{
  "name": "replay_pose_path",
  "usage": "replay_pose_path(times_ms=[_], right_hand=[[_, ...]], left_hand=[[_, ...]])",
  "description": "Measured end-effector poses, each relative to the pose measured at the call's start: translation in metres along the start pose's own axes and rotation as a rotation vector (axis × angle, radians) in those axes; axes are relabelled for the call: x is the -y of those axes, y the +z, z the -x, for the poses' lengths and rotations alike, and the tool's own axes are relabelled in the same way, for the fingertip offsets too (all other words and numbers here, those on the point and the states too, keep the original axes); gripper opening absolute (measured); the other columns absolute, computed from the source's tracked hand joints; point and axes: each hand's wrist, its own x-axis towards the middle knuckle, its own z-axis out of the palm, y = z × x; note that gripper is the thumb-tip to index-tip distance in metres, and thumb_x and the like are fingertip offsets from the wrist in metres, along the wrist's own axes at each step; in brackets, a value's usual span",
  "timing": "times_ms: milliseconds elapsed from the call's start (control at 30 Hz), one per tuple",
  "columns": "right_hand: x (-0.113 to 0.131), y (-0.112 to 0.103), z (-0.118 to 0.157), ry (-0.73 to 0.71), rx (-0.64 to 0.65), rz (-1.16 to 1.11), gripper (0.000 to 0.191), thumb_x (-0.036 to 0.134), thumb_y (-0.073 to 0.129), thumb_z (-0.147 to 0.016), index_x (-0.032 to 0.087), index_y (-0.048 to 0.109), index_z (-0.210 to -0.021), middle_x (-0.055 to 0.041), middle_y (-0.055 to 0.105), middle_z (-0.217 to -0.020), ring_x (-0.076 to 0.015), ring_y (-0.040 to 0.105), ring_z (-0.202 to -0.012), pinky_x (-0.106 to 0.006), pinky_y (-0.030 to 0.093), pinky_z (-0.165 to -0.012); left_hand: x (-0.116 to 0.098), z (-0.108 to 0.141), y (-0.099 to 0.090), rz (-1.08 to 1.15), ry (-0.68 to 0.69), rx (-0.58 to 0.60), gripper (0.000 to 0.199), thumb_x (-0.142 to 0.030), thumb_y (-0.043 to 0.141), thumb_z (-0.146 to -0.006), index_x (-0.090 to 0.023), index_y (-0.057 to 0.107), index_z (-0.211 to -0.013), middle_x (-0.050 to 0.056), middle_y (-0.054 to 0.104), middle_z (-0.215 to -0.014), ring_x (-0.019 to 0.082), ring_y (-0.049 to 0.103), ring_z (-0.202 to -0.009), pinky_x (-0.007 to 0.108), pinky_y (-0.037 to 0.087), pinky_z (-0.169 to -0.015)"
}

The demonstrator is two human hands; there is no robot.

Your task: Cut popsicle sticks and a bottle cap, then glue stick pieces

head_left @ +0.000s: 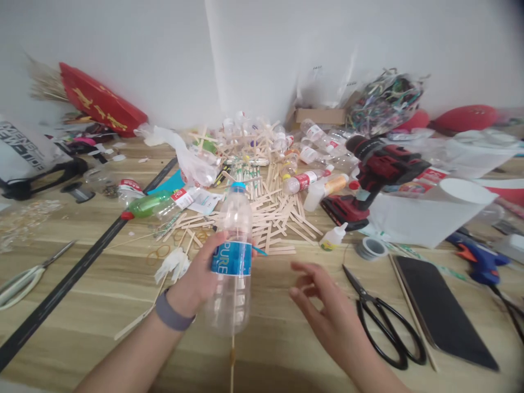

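Lying far L of the PURE btl [231, 261] are pale scissors [43, 266], then a black strip [82, 267] nearer in & a white scrap [174, 266] close to the btl's L side. L hand [200, 270] is wrapped round the btl's middle from the L, fingers closed on it. Btl's over the table [282, 352], cap [238, 187] end away from the body; can't tell if its base touches wood. A thin stick [233, 345] runs along btl & out past its base; inside or outside, can't tell. R hand [319, 300], R of btl & apart from it, is loosely curled, thumb & fingers spread, nothing in them. Further R of btl: black scissors [369, 299], then phone [444, 311]. A light L grip is prob best, as thin plastic may dent; stick & btl should stay in line, w/ R fingertips free to steady stick near btl's base.
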Motion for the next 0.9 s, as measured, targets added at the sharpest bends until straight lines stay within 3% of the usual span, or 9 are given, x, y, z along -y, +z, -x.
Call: replay_pose_path(times_ms=[100, 167, 233, 333, 400, 467, 733, 900], right_hand=[[0.011, 0.007, -0.016, -0.088, 0.052, -0.097, 0.03, 0.031, 0.061, -0.082, 0.022, 0.059, -0.111, -0.0112, 0.058, -0.116, -0.0173, 0.062, -0.082, -0.029, 0.051, -0.065], [0.016, 0.011, -0.019, -0.108, 0.129, -0.175, 0.015, 0.032, 0.056, -0.087, 0.022, 0.062, -0.095, -0.0113, 0.057, -0.119, -0.0185, 0.061, -0.092, -0.028, 0.05, -0.066], [0.018, 0.012, -0.017, -0.104, 0.186, -0.227, 0.023, 0.038, 0.05, -0.092, 0.021, 0.061, -0.081, -0.0111, 0.059, -0.115, -0.0199, 0.059, -0.101, -0.027, 0.049, -0.068], [0.017, 0.008, -0.012, -0.056, 0.287, -0.259, 0.036, 0.047, 0.046, -0.094, 0.02, 0.057, -0.072, -0.0081, 0.065, -0.09, -0.0167, 0.06, -0.079, -0.025, 0.046, -0.061], [0.014, 0.003, -0.009, -0.017, 0.36, -0.272, 0.042, 0.052, 0.046, -0.093, 0.019, 0.055, -0.068, -0.0038, 0.062, -0.069, -0.0138, 0.056, -0.062, -0.025, 0.043, -0.056], [0.01, -0.002, -0.007, 0.003, 0.395, -0.284, 0.047, 0.056, 0.046, -0.092, 0.019, 0.054, -0.065, -0.0017, 0.058, -0.06, -0.0131, 0.053, -0.056, -0.025, 0.042, -0.054], [-0.017, -0.038, 0.016, 0.016, 0.298, -0.281, 0.052, 0.057, 0.044, -0.094, 0.02, 0.049, -0.057, -0.0006, 0.051, -0.058, -0.0131, 0.047, -0.056, -0.026, 0.037, -0.055], [-0.055, -0.081, 0.05, 0.176, 0.215, -0.195, 0.047, 0.053, 0.046, -0.093, 0.021, 0.052, -0.059, -0.0025, 0.053, -0.06, -0.0153, 0.047, -0.054, -0.027, 0.038, -0.051]], left_hand=[[0.004, 0.006, 0.002, -0.021, -0.2, 0.119, 0.031, -0.049, 0.072, -0.072, -0.019, 0.075, -0.077, 0.009, 0.075, -0.079, 0.025, 0.071, -0.068, 0.031, 0.054, -0.057], [0.009, 0.012, 0.002, -0.022, -0.27, 0.174, 0.037, -0.053, 0.071, -0.072, -0.017, 0.076, -0.081, 0.01, 0.075, -0.082, 0.024, 0.071, -0.072, 0.028, 0.053, -0.058], [0.012, 0.016, 0.001, -0.029, -0.286, 0.203, 0.043, -0.055, 0.071, -0.071, -0.014, 0.076, -0.084, 0.011, 0.074, -0.082, 0.021, 0.069, -0.072, 0.025, 0.051, -0.058], [0.012, 0.021, -0.003, -0.041, -0.308, 0.259, 0.045, -0.053, 0.071, -0.073, -0.012, 0.075, -0.09, 0.012, 0.074, -0.091, 0.019, 0.068, -0.073, 0.023, 0.05, -0.061], [0.01, 0.023, -0.007, -0.039, -0.31, 0.305, 0.043, -0.05, 0.07, -0.076, -0.012, 0.074, -0.097, 0.013, 0.074, -0.098, 0.019, 0.068, -0.075, 0.024, 0.05, -0.062], [0.009, 0.024, -0.011, -0.038, -0.328, 0.349, 0.046, -0.049, 0.072, -0.075, -0.013, 0.072, -0.103, 0.013, 0.073, -0.1, 0.02, 0.068, -0.073, 0.024, 0.049, -0.058], [0.002, 0.021, -0.036, 0.029, -0.245, 0.364, 0.049, -0.048, 0.076, -0.071, -0.01, 0.071, -0.102, 0.01, 0.074, -0.095, 0.018, 0.069, -0.072, 0.023, 0.051, -0.06], [-0.004, 0.026, -0.049, 0.005, -0.253, 0.337, 0.052, -0.047, 0.076, -0.073, -0.01, 0.068, -0.108, 0.011, 0.074, -0.097, 0.019, 0.069, -0.076, 0.024, 0.052, -0.066]])
